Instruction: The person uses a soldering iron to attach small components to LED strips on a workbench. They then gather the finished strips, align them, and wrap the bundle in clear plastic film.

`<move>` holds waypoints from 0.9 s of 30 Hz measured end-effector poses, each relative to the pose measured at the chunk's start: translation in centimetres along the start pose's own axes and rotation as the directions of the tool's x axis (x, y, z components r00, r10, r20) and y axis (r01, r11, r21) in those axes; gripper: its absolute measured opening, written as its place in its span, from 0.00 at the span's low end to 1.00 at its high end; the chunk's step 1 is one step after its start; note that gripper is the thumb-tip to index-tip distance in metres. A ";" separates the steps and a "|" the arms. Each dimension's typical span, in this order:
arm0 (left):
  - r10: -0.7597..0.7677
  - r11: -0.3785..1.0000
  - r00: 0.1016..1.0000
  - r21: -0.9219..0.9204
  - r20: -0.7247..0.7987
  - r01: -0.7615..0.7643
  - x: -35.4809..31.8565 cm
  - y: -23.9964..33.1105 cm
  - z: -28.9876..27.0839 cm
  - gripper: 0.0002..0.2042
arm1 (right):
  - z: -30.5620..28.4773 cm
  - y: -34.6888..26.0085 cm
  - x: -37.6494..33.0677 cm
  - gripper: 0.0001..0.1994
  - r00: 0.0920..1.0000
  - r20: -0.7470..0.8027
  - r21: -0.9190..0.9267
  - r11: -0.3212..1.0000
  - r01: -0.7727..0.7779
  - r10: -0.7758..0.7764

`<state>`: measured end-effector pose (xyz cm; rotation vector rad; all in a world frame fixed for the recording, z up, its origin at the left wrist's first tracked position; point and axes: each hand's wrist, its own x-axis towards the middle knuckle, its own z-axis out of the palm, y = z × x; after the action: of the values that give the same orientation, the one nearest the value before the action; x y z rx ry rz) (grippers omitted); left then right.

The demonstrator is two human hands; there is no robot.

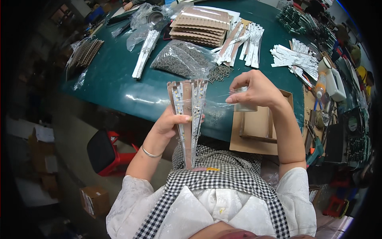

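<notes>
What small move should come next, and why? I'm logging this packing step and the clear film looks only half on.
Probably draw the clear plastic film further around the bundle of long white LED strips on brown card. The left hand grips the bundle at mid-length, while the right hand pinches the film stretched sideways from it, so the film seems attached but not yet wound round.

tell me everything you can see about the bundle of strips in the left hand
The bundle of strips is a stack of long, narrow boards, white with small yellowish squares along them, backed by tan card-like pieces. It stands nearly upright, its top fanned out slightly above the green table edge, its lower end near the checked apron. The left hand clasps its middle, thumb across the front. A clear plastic film stretches from it to the right hand.
</notes>
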<state>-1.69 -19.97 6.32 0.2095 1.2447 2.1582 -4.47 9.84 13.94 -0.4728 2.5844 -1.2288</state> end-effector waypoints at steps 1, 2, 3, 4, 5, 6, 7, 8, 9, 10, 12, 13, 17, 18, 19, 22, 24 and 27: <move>-0.005 0.999 1.000 -0.043 0.029 0.006 0.0 0.0 0.2 0.39 | 0.0 -0.4 -0.1 0.22 1.000 -0.019 0.011 1.000 0.014 -0.014; -0.009 0.996 0.998 -0.086 0.059 0.015 0.1 0.0 0.3 0.40 | 0.0 -1.4 -0.3 0.21 0.999 -0.039 0.023 0.999 0.029 -0.028; -0.008 0.991 0.995 -0.130 0.103 0.022 0.3 -0.1 0.3 0.42 | 0.1 -2.2 -0.5 0.21 0.997 -0.059 0.033 0.999 0.043 -0.041; -0.007 0.985 0.989 -0.169 0.145 0.032 0.5 -0.1 0.4 0.45 | 0.3 -2.6 -0.4 0.21 0.997 -0.048 -0.036 0.997 0.061 -0.063; -0.004 0.977 0.982 -0.208 0.187 0.044 0.6 -0.1 0.4 0.47 | 0.5 -3.1 -0.4 0.21 0.996 -0.037 -0.105 0.991 0.080 -0.084; 0.018 0.975 0.963 -0.216 0.270 0.043 0.9 -0.3 0.0 0.52 | 0.6 -3.3 -0.4 0.21 0.994 -0.023 -0.173 0.980 0.099 -0.105; 0.040 0.972 0.934 -0.229 0.354 0.045 1.3 -0.6 -0.4 0.57 | 0.9 -3.2 -0.6 0.21 0.992 -0.025 -0.183 0.976 0.119 -0.126; 0.064 0.969 0.899 -0.242 0.434 0.048 1.5 -0.8 -0.6 0.62 | 1.2 -3.1 -0.8 0.21 0.989 -0.025 -0.193 0.971 0.139 -0.147; 0.068 0.974 0.928 -0.228 0.366 0.018 1.3 -0.9 -0.6 0.64 | 1.4 -2.9 -0.8 0.21 0.985 -0.025 -0.203 0.966 0.161 -0.169; 0.074 0.976 0.952 -0.216 0.296 -0.008 1.0 -0.6 0.4 0.66 | 1.8 -2.2 -0.7 0.23 0.981 -0.011 -0.151 0.970 0.190 -0.194; 0.122 0.965 0.960 -0.255 0.251 -0.056 1.1 -1.2 0.9 0.66 | 2.1 -1.8 -1.2 0.25 0.973 0.037 -0.109 0.967 0.230 -0.227; 0.168 0.948 0.947 -0.308 0.274 -0.079 1.2 -1.8 0.8 0.64 | 2.1 -1.8 -1.5 0.26 0.967 0.062 -0.088 0.963 0.254 -0.249; 0.233 0.938 0.948 -0.308 0.215 -0.161 1.0 -1.6 2.0 0.58 | 2.7 -0.6 -2.4 0.27 0.967 0.058 -0.115 0.961 0.252 -0.247; 0.241 0.944 0.943 -0.280 0.229 -0.174 0.7 -1.7 1.6 0.56 | 2.7 -0.5 -2.9 0.27 0.975 0.039 -0.151 0.963 0.224 -0.221; 0.247 0.950 0.939 -0.249 0.240 -0.186 0.0 -1.7 0.8 0.55 | 2.8 -0.4 -3.4 0.28 0.980 0.019 -0.182 0.963 0.198 -0.198; 0.292 0.940 0.925 -0.253 0.244 -0.229 -0.8 -1.9 0.2 0.53 | 2.7 -0.3 -4.7 0.28 0.983 0.024 -0.168 0.969 0.182 -0.181; 0.288 0.935 0.905 -0.296 0.315 -0.195 -1.0 -2.5 -1.4 0.54 | 2.1 0.4 -4.8 0.26 0.977 0.058 -0.106 0.972 0.208 -0.203; 0.267 0.941 0.935 -0.273 0.233 -0.200 -1.0 -2.0 0.1 0.54 | 2.2 1.3 -4.1 0.23 0.955 0.085 0.001 0.958 0.286 -0.285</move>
<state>0.02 -19.75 4.95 0.5498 0.8254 2.3688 -0.14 10.66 11.91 -0.9084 2.5158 -1.2493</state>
